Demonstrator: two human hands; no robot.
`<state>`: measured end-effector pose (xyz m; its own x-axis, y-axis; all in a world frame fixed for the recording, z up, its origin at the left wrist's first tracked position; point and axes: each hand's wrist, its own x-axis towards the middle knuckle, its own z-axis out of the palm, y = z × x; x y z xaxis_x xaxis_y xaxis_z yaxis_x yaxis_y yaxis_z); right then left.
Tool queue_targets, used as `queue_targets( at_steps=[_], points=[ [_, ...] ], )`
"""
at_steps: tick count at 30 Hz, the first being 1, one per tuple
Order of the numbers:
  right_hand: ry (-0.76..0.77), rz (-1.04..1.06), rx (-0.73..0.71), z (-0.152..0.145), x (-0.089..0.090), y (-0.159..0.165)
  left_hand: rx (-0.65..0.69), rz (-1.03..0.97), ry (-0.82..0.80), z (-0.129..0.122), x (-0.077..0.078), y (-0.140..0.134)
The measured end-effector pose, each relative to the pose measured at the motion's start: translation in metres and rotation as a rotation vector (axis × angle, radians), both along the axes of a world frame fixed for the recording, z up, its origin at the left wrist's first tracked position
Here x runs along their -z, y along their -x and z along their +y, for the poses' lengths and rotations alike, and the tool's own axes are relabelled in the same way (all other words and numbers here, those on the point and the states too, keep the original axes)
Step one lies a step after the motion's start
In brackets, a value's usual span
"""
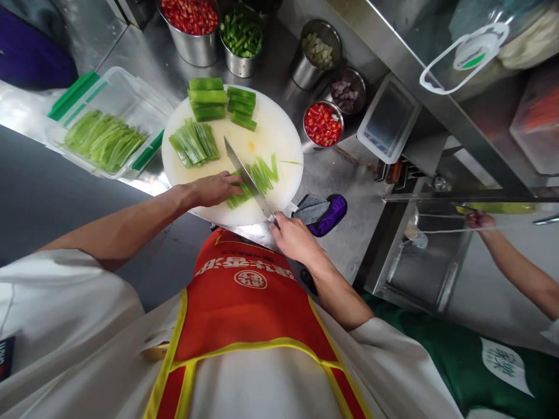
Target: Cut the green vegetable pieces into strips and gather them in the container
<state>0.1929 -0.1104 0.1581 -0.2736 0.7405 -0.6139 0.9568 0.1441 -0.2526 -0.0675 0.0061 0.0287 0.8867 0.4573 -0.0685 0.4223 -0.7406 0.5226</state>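
Observation:
My right hand (296, 235) is wrapped round the handle of a kitchen knife (250, 180). The blade lies diagonally across a round white cutting board (282, 125), between uncut and sliced celery. With bent fingers, my left hand (218, 189) presses down on cut celery pieces (236, 200) at the blade's left side. Thin celery strips (264, 174) lie loose to the right of the knife. Farther back on the board are a bundle of celery lengths (194, 143) and two stacks of thicker celery pieces (207, 99).
At left stands a clear plastic container (152, 105) with celery strips. Metal pots hold chopped red chillies (187, 16), green pieces (241, 35) and red chilli rings (322, 123). A purple-grey cloth item (321, 214) lies right of the board. Another person's arm (510, 262) reaches in at right.

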Motion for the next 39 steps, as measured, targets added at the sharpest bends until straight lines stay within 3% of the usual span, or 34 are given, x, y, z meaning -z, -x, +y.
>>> queue_targets(
  at_steps=[4,10,20,29,39],
  points=[
    [0.018,-0.032,0.006,0.006,0.012,0.005,0.001,0.024,-0.029,-0.002,-0.004,0.0],
    [-0.024,0.011,-0.02,0.004,0.005,0.002,-0.006,0.003,-0.053,-0.005,-0.005,0.001],
    [-0.012,-0.006,-0.021,0.004,0.006,0.008,-0.05,-0.053,-0.019,-0.009,0.005,0.004],
    [-0.006,-0.007,-0.033,0.003,0.003,0.012,-0.014,0.018,-0.1,-0.013,-0.002,0.004],
    [-0.002,-0.014,-0.036,-0.001,0.008,0.011,-0.081,-0.081,-0.088,-0.017,0.006,0.008]
  ],
)
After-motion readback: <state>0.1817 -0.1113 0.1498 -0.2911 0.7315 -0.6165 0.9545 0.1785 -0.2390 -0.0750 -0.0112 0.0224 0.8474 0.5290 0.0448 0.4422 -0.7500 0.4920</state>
